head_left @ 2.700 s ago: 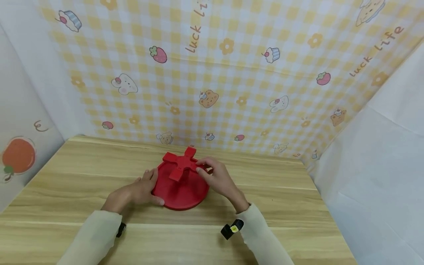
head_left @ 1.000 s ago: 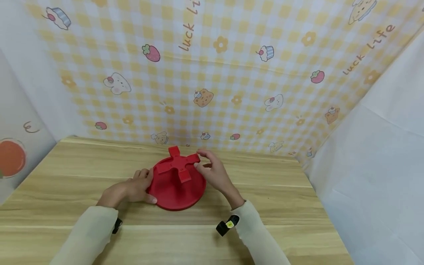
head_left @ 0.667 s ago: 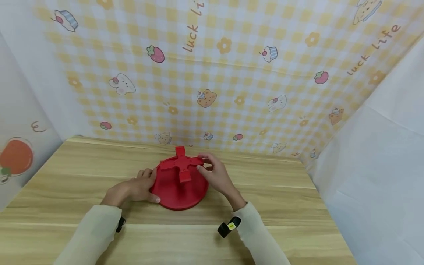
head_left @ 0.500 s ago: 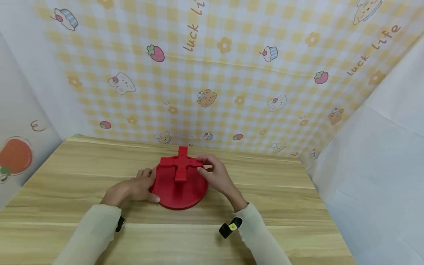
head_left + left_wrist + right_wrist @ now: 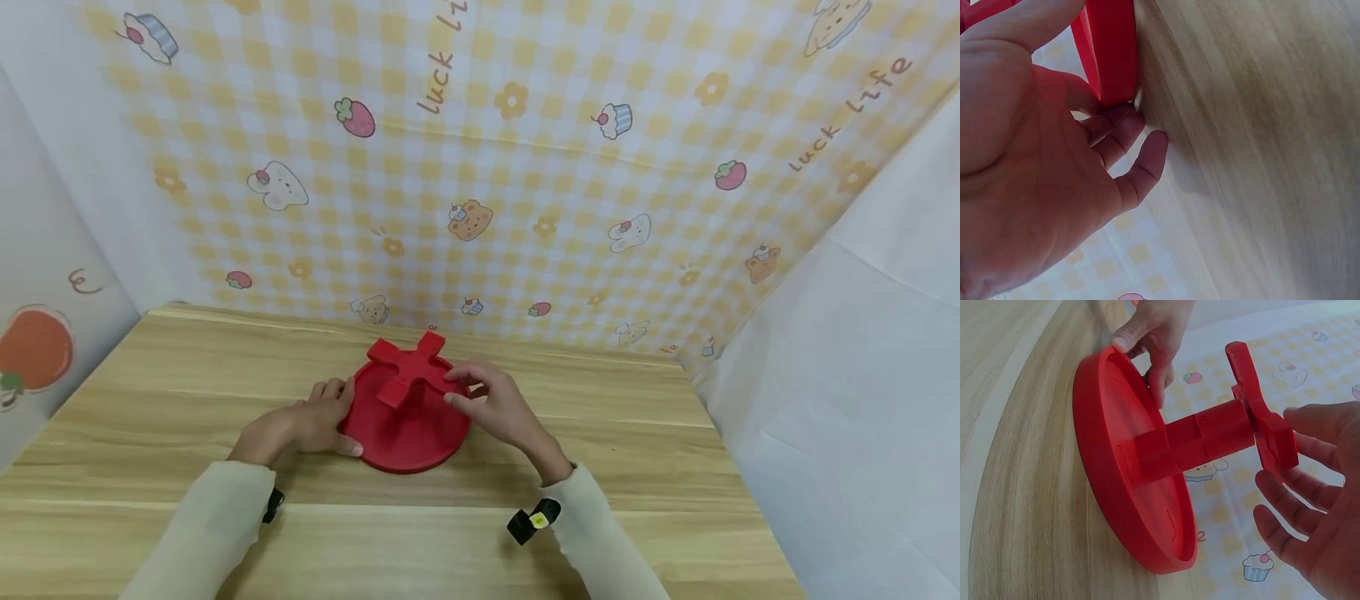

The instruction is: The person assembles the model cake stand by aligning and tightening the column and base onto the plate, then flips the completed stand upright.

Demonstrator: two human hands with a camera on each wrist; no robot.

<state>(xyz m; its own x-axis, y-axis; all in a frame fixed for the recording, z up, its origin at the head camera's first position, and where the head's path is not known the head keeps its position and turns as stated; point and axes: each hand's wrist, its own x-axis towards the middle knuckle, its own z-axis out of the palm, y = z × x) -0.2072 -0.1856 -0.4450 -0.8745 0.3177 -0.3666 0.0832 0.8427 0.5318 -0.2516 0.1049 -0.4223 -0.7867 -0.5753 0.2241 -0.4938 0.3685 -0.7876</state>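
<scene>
A red round base (image 5: 412, 437) with a raised rim lies on the table. From its middle rises a thick red post (image 5: 1191, 444) with small markings, and a red cross-shaped knob (image 5: 411, 364) sits on the post's top. My left hand (image 5: 315, 423) grips the base's rim at its left side, the thumb at the near edge and the other fingers round the outside. One arm of the knob is pinched by my right hand (image 5: 498, 404) between thumb and forefinger; the remaining fingers stand apart. In the left wrist view, much of the base is out of frame.
The wood-grain table (image 5: 390, 546) runs back to a yellow checked cloth (image 5: 480, 167) hanging behind. White sheets (image 5: 862, 417) bound the table at left and right. A black wrist strap (image 5: 534, 521) sits on each arm.
The cross-shaped knob has turned clockwise over the last second, and my right hand has drawn slightly nearer me with its arm. My left hand keeps its place at the base's rim.
</scene>
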